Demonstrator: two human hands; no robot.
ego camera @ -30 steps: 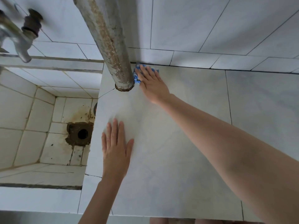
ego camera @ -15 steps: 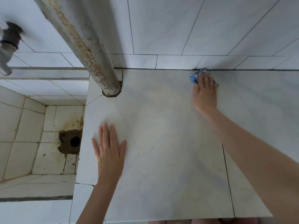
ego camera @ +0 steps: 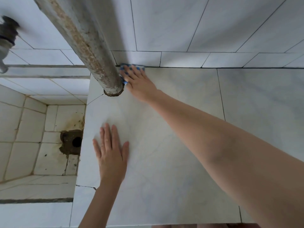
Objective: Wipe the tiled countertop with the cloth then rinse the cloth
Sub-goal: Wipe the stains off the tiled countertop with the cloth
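Note:
A blue cloth (ego camera: 123,68) lies on the pale tiled countertop (ego camera: 181,153) at its back edge, right beside the rusty pipe. My right hand (ego camera: 139,83) presses flat on the cloth with straight fingers; only the cloth's edges show around them. My left hand (ego camera: 111,152) rests flat, palm down, on the countertop near its left edge, touching nothing else.
A thick rusty vertical pipe (ego camera: 85,43) goes through the countertop at the back left. Left of the counter is a tiled sink basin (ego camera: 31,139) with a stained drain hole (ego camera: 76,142). A tap (ego camera: 6,41) sticks out at the upper left. Tiled wall (ego camera: 197,30) behind.
My right hand slid the cloth right along the back edge, then back left to the pipe. My left hand stayed flat on the counter.

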